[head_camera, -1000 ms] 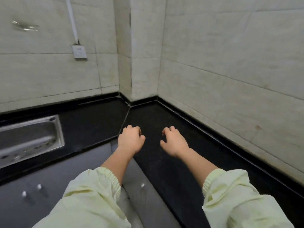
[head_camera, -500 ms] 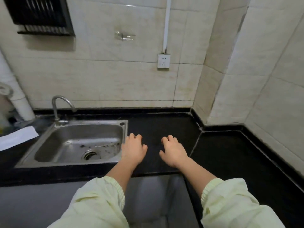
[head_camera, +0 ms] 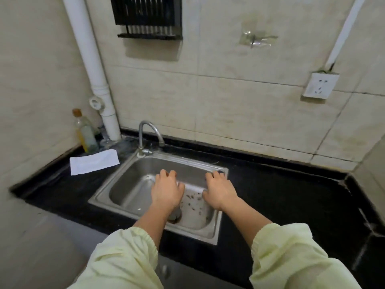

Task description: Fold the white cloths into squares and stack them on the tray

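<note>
Holds nothing in the left hand [head_camera: 166, 189] or the right hand [head_camera: 219, 189], both loosely curled above the sink [head_camera: 187, 161] — with the white cloth [head_camera: 94, 164] lying flat on the counter [head_camera: 281, 195] to its left, near the bottle [head_camera: 85, 132], probably light and limp, best pinched at two adjacent corners.

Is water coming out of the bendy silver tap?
No, off: no stream shows below the spout of the curved silver tap above the stainless steel sink.

The round steel sink drain [head_camera: 178, 217] is half hidden behind the wrist of the left hand [head_camera: 166, 192]; the black barred wall rack [head_camera: 145, 17] runs off the top edge.
</note>
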### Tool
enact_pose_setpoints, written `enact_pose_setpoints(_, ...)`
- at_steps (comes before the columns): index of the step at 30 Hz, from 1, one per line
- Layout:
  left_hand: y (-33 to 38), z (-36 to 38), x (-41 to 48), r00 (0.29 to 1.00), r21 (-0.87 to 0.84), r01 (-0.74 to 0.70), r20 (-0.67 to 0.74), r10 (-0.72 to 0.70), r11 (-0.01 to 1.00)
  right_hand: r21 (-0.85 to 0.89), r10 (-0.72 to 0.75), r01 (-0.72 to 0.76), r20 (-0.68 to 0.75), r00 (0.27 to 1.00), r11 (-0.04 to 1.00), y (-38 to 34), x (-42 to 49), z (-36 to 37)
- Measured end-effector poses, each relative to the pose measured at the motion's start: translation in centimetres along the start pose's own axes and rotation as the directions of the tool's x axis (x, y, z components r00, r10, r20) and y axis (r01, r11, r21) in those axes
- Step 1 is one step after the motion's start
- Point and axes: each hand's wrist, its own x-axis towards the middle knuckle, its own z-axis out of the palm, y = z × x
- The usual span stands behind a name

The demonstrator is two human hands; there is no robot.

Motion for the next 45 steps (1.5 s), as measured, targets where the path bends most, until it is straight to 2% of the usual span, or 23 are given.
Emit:
enact_pose_setpoints(7,-10.5,-0.5,8.2,0.983,0.000,0.182,0.013,-0.182,0.983,0.042,-0.139,0.135,0.103,0.985,0.990,-9.1,12.0,3.5)
enact_pose_setpoints(15,-24.3,-0.6,16.4,0.911,-0.033,0.413,0.026,-0.412,0.910,0.109,-0.276,0.257,0.237,0.931,0.960,-19.7,23.9,8.6)
enact_pose_setpoints(19,-29.9,-0.1,19.4,0.879,-0.040,0.476,0.034,-0.475,0.878,0.108,-0.314,0.295,0.269,0.910,0.949,-23.4,28.8,10.9)
enact_pose_setpoints(24,-35.6,0.2,22.1,0.888,0.071,0.456,0.034,-0.459,0.887,0.112,-0.360,0.342,0.297,0.884,0.933,-27.2,33.9,14.0)
enact_pose_setpoints(27,-38.5,0.7,24.0,0.920,0.171,0.375,0.057,-0.389,0.911,0.083,-0.393,0.385,0.258,0.883,0.919,-29.5,36.9,15.7)
enact_pose_setpoints(30,-40.3,1.2,25.6,0.955,0.263,0.242,0.105,-0.276,0.934,-0.020,-0.448,0.465,0.232,0.863,0.885,-31.1,39.2,17.4)
enact_pose_setpoints(35,-42.1,1.8,27.1,0.967,0.359,0.129,0.159,-0.197,0.924,-0.223,-0.539,0.632,0.361,0.761,0.742,-33.2,41.5,18.9)
enact_pose_setpoints(38,-42.6,2.0,27.5,0.963,0.409,0.114,0.180,-0.202,0.905,-0.273,-0.590,0.710,0.408,0.697,0.650,-33.9,42.0,19.0)
enact_pose_setpoints(41,-42.6,2.0,27.9,0.959,0.418,0.126,0.182,-0.219,0.900,-0.293,-0.630,0.744,0.400,0.665,0.600,-34.1,42.3,19.1)
enact_pose_setpoints(43,-42.6,2.1,28.1,0.954,0.387,0.161,0.175,-0.244,0.908,-0.282,-0.644,0.745,0.378,0.666,0.605,-34.1,42.5,19.2)
enact_pose_setpoints(45,-42.7,2.3,28.2,0.948,0.328,0.226,0.144,-0.285,0.917,-0.227,-0.633,0.712,0.335,0.698,0.664,-34.1,42.7,18.9)
